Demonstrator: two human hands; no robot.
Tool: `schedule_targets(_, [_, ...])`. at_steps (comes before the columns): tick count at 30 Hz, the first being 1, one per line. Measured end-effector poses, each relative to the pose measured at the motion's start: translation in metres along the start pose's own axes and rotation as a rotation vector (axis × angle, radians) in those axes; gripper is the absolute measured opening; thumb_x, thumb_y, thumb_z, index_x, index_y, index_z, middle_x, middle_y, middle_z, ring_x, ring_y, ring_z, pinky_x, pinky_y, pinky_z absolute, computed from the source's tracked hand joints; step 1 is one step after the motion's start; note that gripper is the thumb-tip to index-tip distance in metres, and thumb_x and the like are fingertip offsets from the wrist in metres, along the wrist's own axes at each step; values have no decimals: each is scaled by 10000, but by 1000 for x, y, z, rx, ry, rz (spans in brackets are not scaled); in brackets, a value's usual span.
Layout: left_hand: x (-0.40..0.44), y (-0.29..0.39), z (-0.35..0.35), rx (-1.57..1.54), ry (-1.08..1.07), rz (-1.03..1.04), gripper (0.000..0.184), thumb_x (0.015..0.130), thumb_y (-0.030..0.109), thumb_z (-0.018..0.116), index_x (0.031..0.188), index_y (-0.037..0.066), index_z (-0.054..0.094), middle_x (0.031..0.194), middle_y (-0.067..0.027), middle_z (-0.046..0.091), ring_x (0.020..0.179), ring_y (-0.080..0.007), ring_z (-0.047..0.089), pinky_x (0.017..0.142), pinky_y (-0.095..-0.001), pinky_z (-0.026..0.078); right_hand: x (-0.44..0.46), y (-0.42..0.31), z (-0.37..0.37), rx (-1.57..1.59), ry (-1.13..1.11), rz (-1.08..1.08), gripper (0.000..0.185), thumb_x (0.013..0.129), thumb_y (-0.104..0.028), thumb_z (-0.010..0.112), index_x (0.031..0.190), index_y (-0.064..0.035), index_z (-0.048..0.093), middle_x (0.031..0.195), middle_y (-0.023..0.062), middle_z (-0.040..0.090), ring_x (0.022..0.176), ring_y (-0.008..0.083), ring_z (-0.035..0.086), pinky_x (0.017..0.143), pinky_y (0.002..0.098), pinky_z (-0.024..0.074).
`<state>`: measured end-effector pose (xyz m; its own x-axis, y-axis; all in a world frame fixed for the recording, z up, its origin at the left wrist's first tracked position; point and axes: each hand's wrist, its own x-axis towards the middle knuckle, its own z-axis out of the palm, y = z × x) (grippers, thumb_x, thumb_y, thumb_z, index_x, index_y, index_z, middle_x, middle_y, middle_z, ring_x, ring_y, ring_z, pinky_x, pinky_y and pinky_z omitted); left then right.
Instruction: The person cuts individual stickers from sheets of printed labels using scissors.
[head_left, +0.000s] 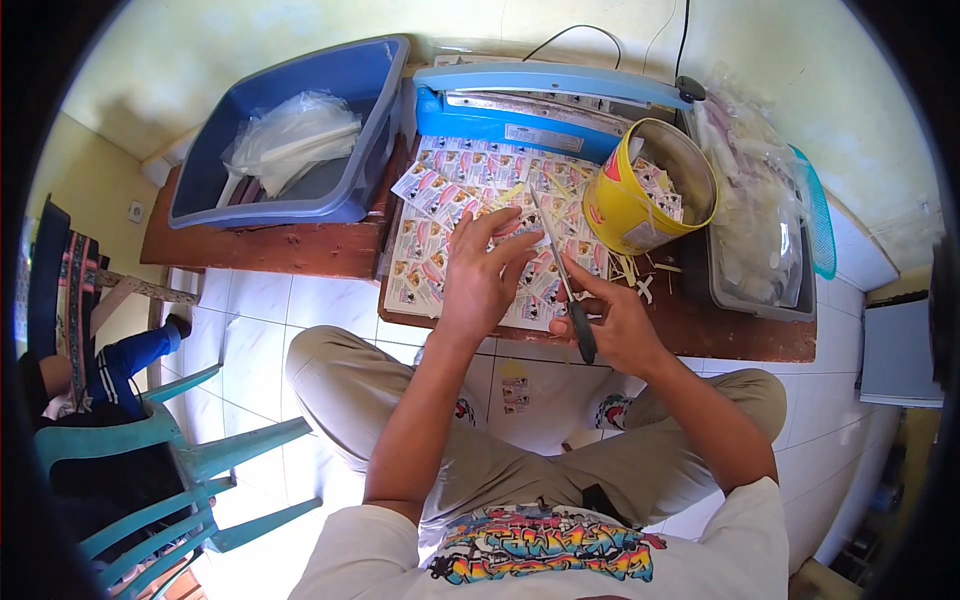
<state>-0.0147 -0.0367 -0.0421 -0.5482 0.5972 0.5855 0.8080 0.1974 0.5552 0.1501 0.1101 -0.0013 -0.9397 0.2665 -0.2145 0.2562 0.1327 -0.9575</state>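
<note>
One black-handled cutting tool was gripped in the right hand, slim silver blade angled toward eleven over printed labels! The left hand curled at nine, its pinch impossible to tell. Table edge close at six, flat room at ten; one yellow bucket crowded two, one blue long-armed device twelve, two bins beyond: blue at ten, grey at three.

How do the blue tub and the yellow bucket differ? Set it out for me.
Shape: the blue tub is roughly rectangular; the yellow bucket is round.
Size: the blue tub is much wider; the yellow bucket is smaller.
Contents: the blue tub holds clear plastic; the yellow bucket holds printed paper pieces.
Shared: both are open-topped.
</note>
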Motion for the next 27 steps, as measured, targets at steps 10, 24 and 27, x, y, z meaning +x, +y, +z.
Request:
schedule_targets(10, [0,-2,3,-16,10,2,350,811,55,836,1135,179,795,1291,-86,684,1122,-284,693,1121,-529,445,1,0,-1,9,-25,135,881,854,-79,871,1610,-116,420,1190,5,607,927,76,628,681,238,573])
schedule_targets(24, [2,-4,2,-17,26,-1,354,809,58,838,1142,164,780,1300,-64,692,1109,-257,702,1110,-518,452,6,-5,-4,-12,25,108,870,860,-161,883,1603,-114,433,1174,22,624,852,71,620,643,250,565])
schedule_targets(27, [2,-3,2,-15,20,3,365,808,57,836,1151,166,775,1310,-62,691,1116,-253,702,1110,-519,452,8,3,-7,-276,86,10,916,823,-259,915,1592,-88,447,1135,70,641,827,96,628,656,288,569])
